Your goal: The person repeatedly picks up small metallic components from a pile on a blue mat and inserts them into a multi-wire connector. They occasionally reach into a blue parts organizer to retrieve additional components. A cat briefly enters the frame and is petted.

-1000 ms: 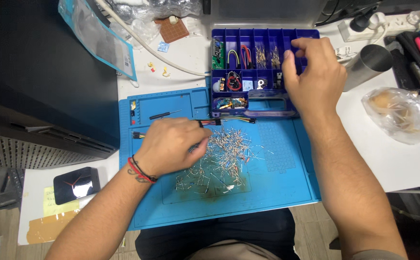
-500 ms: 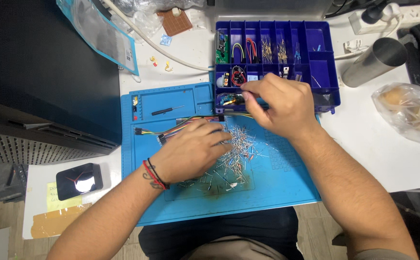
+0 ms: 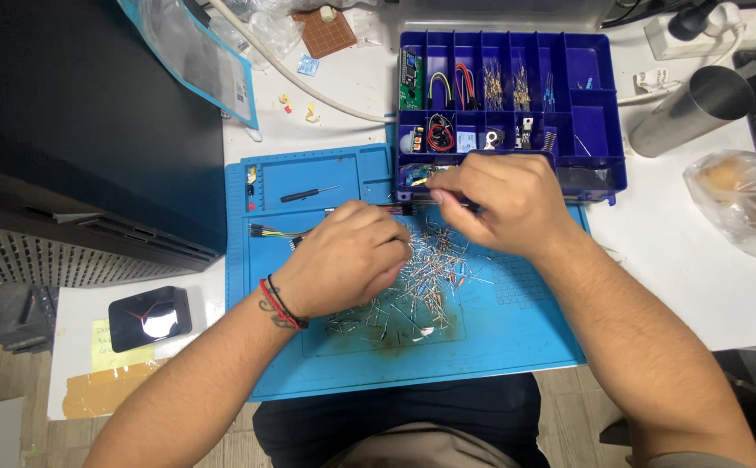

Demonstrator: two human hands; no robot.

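My left hand (image 3: 343,256) is curled, knuckles up, over a pile of small wire-legged components (image 3: 426,290) on a blue work mat (image 3: 352,368). A bundle of jumper wires (image 3: 272,232) runs out from under its fingers to the left. My right hand (image 3: 504,204) is just to the right, almost touching the left. Its fingertips pinch a small thin part at the front edge of a dark blue compartment box (image 3: 599,117). What the part is stays hidden by the fingers. A red and black band circles my left wrist.
The box holds wires, resistors and small parts. A small screwdriver (image 3: 309,193) lies in the mat's tray. A black computer case (image 3: 92,130) stands left, a metal cylinder (image 3: 690,108) and a plastic bag (image 3: 742,204) right, and a brown perfboard (image 3: 324,30) and white cable (image 3: 309,91) behind.
My right hand came down from the box's far right corner to its front edge, close to my left hand. My left hand stayed over the pile, with the jumper wires under it.
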